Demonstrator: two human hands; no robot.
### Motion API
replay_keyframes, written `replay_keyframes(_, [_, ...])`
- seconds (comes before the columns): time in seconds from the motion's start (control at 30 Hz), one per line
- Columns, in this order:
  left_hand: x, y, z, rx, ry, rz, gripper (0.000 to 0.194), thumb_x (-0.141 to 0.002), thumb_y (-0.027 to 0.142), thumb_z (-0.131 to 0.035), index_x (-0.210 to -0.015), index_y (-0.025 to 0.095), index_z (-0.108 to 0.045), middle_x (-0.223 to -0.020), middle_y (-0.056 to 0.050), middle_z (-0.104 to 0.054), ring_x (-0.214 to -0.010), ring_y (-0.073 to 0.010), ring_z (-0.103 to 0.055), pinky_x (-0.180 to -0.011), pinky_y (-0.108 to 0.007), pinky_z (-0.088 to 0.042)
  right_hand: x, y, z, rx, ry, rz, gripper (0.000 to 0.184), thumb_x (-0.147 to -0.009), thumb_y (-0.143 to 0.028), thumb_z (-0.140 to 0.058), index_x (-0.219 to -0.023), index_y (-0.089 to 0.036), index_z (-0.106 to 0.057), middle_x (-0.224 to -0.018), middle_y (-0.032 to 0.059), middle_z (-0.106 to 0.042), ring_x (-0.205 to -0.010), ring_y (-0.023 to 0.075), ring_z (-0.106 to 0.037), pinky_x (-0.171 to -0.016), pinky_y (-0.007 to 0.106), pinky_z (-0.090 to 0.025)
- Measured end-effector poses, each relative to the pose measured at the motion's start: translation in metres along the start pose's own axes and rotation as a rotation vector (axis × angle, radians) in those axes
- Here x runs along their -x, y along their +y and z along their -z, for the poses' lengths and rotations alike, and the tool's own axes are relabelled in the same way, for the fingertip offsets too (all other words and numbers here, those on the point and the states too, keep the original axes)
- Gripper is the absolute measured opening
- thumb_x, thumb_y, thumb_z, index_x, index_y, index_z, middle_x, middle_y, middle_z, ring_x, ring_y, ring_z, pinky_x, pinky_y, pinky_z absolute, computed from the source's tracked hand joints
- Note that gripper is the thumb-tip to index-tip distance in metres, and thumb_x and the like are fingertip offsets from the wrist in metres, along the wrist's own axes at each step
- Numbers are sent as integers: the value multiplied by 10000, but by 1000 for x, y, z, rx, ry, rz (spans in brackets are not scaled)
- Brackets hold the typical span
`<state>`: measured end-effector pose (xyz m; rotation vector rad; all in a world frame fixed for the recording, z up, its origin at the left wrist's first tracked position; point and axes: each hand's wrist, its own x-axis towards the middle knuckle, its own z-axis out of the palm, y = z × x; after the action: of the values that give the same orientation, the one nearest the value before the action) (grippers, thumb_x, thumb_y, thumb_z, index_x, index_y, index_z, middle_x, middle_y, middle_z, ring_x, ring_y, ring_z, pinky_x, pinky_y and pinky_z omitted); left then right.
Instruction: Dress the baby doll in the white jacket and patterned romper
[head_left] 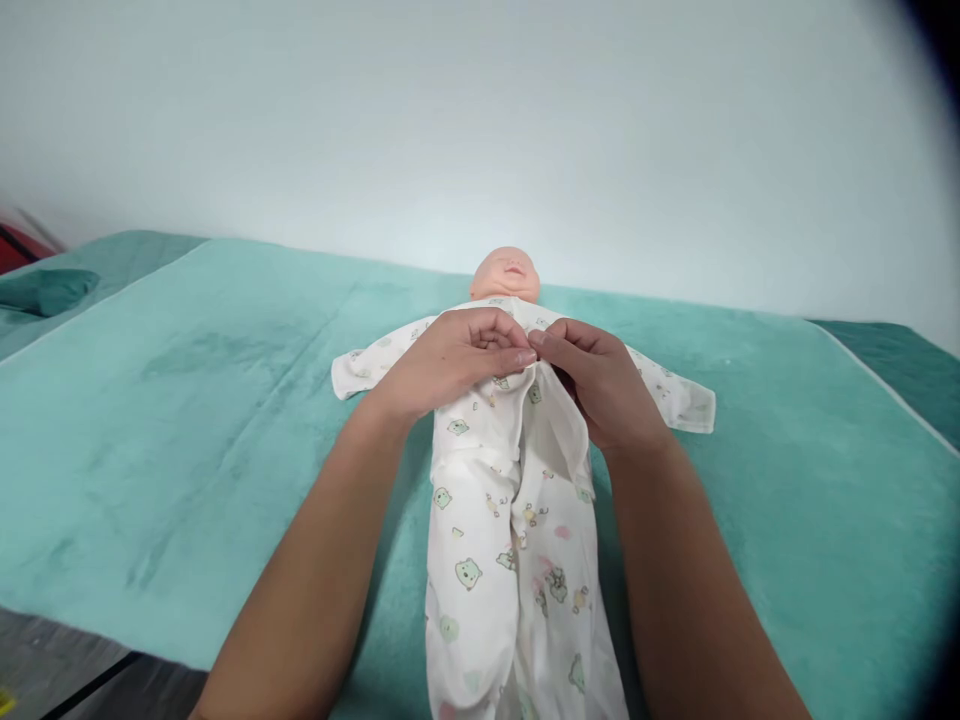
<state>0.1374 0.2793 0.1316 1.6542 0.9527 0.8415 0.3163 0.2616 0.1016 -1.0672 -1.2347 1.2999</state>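
Observation:
A baby doll (pixel 507 274) lies on its back on a teal blanket (pixel 187 420), head toward the wall. It wears a white romper (pixel 495 540) printed with small green bears. My left hand (pixel 450 360) and my right hand (pixel 596 385) meet at the doll's chest. Both pinch the romper's front edges together just below the neck, fingers curled. Lower down, the front opening gapes and the right flap is folded out. Both sleeves lie spread to the sides.
The teal blanket covers a wide surface up to a pale wall. A darker green cushion (pixel 45 290) lies at the far left, and darker green fabric (pixel 900 370) shows at the right. The floor (pixel 67 670) shows at the bottom left.

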Motion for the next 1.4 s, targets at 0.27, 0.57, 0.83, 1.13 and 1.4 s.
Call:
replay_keyframes(0.27, [-3, -5, 1, 54, -30, -33, 180, -802, 347, -725, -886, 200, -663, -810, -13, -633, -745, -117, -584, -673, -252, -471, -1, 2, 1, -25, -11, 16, 448, -796, -508, -758, -650, -206, -461, -579, -53, -410, -520, 81, -351, -493, 245, -272])
replay_keyframes(0.57, [-5, -8, 3, 119, -31, -33, 230, -802, 376, -740, -915, 203, -639, -786, 3, -593, -711, -106, -562, -650, -243, -464, 0, 1, 2, 15, -44, 35, 413, -837, -496, -745, -661, -195, -523, -549, -58, -454, -495, 67, -342, -484, 233, -260])
replay_keyframes(0.83, [-4, -5, 2, 105, -44, -17, 219, -814, 361, -733, -922, 205, -623, -775, 19, -584, -688, -93, -531, -630, -231, -430, -3, 4, 7, -26, -78, 52, 400, -860, -475, -735, -654, -188, -549, -554, -40, -502, -507, 68, -394, -485, 223, -277])
replay_keyframes(1.13, [-5, -8, 5, 100, -66, -26, 206, -827, 333, -723, -958, 204, -629, -783, 21, -616, -709, -99, -551, -661, -243, -450, -5, 9, 16, -37, -178, 62, 321, -913, -458, -683, -751, -187, -627, -604, -7, -593, -529, 76, -490, -481, 213, -340])
replay_keyframes(1.4, [-4, -7, 7, 43, -87, -24, 184, -845, 324, -702, -957, 199, -629, -761, 14, -600, -702, -106, -552, -632, -237, -429, -3, 7, 21, 51, -238, 69, 192, -864, -333, -741, -974, -205, -651, -645, -38, -575, -556, 75, -507, -490, 208, -358])
